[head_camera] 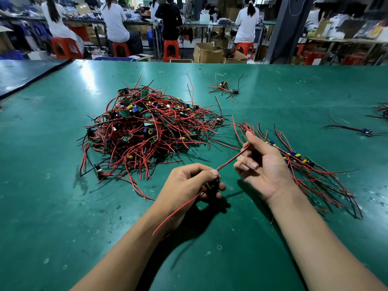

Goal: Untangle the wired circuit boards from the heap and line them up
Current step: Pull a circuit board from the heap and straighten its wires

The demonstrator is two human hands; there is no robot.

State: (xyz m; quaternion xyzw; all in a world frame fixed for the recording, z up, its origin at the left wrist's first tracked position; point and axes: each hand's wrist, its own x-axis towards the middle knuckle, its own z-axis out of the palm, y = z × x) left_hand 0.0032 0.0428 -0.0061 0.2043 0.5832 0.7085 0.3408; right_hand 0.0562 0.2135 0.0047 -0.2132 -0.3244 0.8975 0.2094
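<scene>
A green bench [63, 185] carries everything. Left of its middle lies the heap [142, 131], a tangled mound of small green boards with blue and yellow parts, their red and black wires sticking out on all sides.

Nearer the front edge, the left hand [189, 185] is raised just above the surface. Its fingers are curled tight round one circuit board [212, 184], most of which is hidden in the grip. A loose red lead [178, 211] trails from it toward the front edge.

From the same board a red wire [233, 158] runs taut up and to the right. The right hand [262, 164], palm turned toward the camera, pinches its far end at the forefinger, with the other fingers bent inward.

Toward the far edge, beyond the hands, sits a small cluster [224, 86] of a few wired boards, apart from the heap.

Behind and right of the right hand lies the row [298, 158]. Its boards sit side by side in a slanted line, with their wires fanned toward the front right corner.

Further right a single board [366, 131] lies alone, and more wires [383, 110] show at the right edge.

On the floor past the far edge stands an open cardboard box [207, 53]; what is in it cannot be made out.
</scene>
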